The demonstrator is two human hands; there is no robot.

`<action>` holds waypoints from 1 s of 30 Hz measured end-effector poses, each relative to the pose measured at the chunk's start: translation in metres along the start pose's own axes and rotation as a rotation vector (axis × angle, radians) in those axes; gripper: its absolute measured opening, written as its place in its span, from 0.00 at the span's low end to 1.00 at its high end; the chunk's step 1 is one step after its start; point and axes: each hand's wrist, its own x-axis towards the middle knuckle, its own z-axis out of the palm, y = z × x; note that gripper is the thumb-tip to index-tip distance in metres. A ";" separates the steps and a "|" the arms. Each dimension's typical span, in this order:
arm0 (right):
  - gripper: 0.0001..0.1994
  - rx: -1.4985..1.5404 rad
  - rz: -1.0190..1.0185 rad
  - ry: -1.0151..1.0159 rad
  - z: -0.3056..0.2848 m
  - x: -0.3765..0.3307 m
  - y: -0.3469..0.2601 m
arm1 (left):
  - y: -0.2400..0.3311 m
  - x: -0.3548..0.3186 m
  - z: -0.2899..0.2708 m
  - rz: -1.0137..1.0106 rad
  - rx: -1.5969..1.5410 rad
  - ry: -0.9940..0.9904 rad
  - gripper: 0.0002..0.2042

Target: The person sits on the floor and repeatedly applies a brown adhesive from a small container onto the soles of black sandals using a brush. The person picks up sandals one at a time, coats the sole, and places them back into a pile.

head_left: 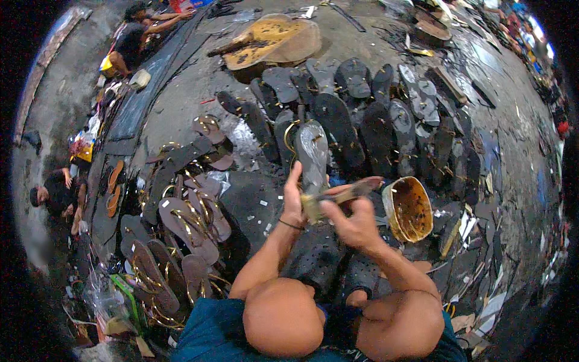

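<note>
Sandal sole [313, 151] gripped in your left hand [294, 200], likely for steadiness.
Your right hand [356, 223] clasps a blurred tool [350, 192] crosswise.

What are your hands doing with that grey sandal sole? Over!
Left hand: holding grey sandal sole. Right hand: gripping blurred brush-like tool by the sole's near end. Brown-stained tub: right of right hand, not in the way.

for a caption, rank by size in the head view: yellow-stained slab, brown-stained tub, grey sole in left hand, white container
1. Yellow-stained slab
2. Brown-stained tub and grey sole in left hand: too alike in length to rank
3. White container
</note>
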 end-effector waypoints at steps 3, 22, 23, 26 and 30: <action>0.10 -0.031 0.053 0.139 -0.030 0.006 -0.003 | 0.047 0.049 -0.018 0.073 -0.138 -0.219 0.27; 0.15 -0.220 0.292 0.524 -0.165 -0.099 0.100 | 0.319 0.100 -0.199 0.059 2.334 0.674 0.47; 0.14 -0.250 0.265 0.526 -0.162 -0.099 0.090 | 0.307 0.111 -0.191 0.000 2.326 0.640 0.48; 0.14 -0.204 0.348 0.526 -0.174 -0.100 0.098 | 0.313 0.087 -0.196 -0.038 2.774 0.690 0.33; 0.16 -0.536 0.189 0.660 -0.188 -0.085 0.097 | 0.327 0.046 -0.161 0.612 2.873 0.403 0.15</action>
